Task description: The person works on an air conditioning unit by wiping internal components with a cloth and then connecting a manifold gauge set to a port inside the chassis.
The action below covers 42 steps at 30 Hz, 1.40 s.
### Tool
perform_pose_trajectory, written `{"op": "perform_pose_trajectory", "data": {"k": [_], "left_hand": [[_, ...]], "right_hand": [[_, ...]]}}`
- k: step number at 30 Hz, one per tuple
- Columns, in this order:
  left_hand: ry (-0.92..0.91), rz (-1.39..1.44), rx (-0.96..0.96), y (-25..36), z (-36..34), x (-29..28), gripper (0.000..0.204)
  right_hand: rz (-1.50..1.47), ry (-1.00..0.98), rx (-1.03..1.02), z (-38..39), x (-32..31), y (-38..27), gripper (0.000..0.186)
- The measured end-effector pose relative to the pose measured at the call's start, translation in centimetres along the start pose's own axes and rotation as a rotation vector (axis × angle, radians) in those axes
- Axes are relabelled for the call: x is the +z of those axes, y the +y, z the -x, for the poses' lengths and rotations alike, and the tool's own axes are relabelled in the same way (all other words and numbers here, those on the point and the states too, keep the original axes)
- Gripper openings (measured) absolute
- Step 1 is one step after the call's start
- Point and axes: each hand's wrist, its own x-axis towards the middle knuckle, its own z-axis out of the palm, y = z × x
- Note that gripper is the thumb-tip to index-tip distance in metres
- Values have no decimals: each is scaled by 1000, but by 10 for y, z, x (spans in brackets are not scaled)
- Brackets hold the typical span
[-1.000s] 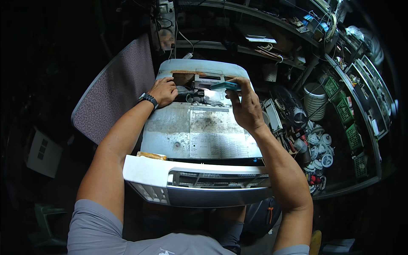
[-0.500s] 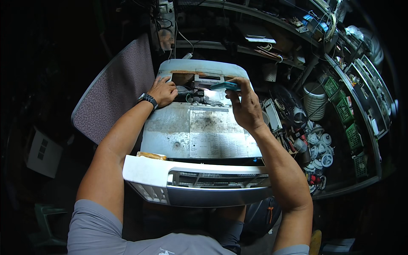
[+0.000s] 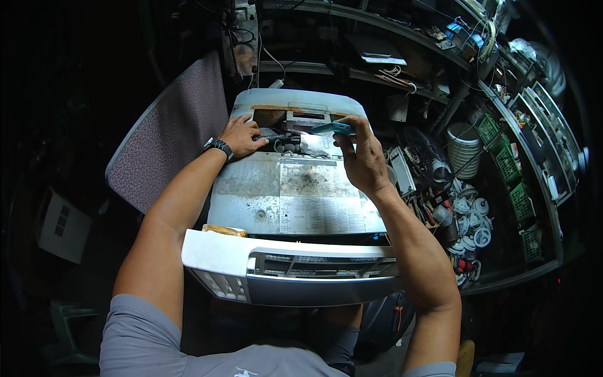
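A white appliance (image 3: 295, 195) lies tipped over in front of me, its stained metal panel facing up and its control panel (image 3: 282, 276) nearest me. My left hand (image 3: 242, 135), with a black wristband, grips a dark tool handle (image 3: 270, 134) pointing into the opening at the far end. My right hand (image 3: 361, 154) holds a teal phone (image 3: 333, 128) flat above that opening; its light makes a bright spot (image 3: 311, 141) on the parts below.
A grey chair back (image 3: 169, 138) stands to the left. Shelves with cables and parts run along the back and right. White round parts (image 3: 471, 213), a stack of white cups (image 3: 465, 147) and green baskets (image 3: 502, 157) crowd the right side.
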Motion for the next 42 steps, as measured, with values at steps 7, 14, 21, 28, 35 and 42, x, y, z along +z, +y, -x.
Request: {"op": "perform_pose_trajectory", "data": {"k": [7,14,21,28,35,42], "left_hand": [[32,26,5,-1,-1,2,60],[31,28,-11,1,2,0,59],[33,20,-4,2,2,-1,58],[37,30,2,1,4,-2,58],[511,274,136,-27,-19,27,48],[101,1851,-525,-138,-9,100,49]], "right_hand": [[4,-1,0,0,-2,0,42],[20,-14,-12,-1,0,2,44],[44,-11,-39,0,0,3,49],[2,-8,-18,0,1,3,41],[53,-18,-36,4,-7,6,48],[-32,-26,90,3,-3,-6,41]]}}
